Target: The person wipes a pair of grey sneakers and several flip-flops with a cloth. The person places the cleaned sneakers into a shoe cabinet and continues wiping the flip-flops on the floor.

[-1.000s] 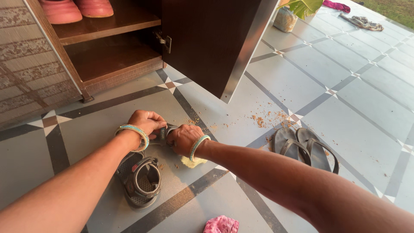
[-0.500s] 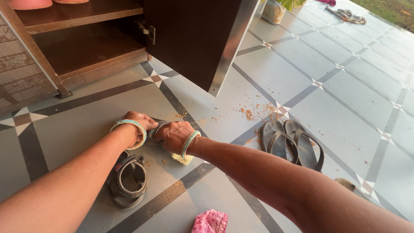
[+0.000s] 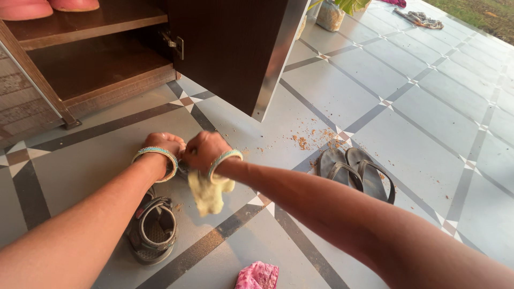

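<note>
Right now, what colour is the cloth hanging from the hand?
Pale yellow. The cloth hangs from the right hand; the head view shows it best.

head cam | worn high, looks down and forward | near the hands | tiled floor [image 3: 375,80] fills view

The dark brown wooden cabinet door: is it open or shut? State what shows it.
Open. The dark brown wooden cabinet door swings out over the grey tiled floor, exposing the bare lower shelf.

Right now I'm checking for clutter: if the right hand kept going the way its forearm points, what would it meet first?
Probably the left hand, right beside the right hand holding the yellow cloth; depth is unclear.
</note>
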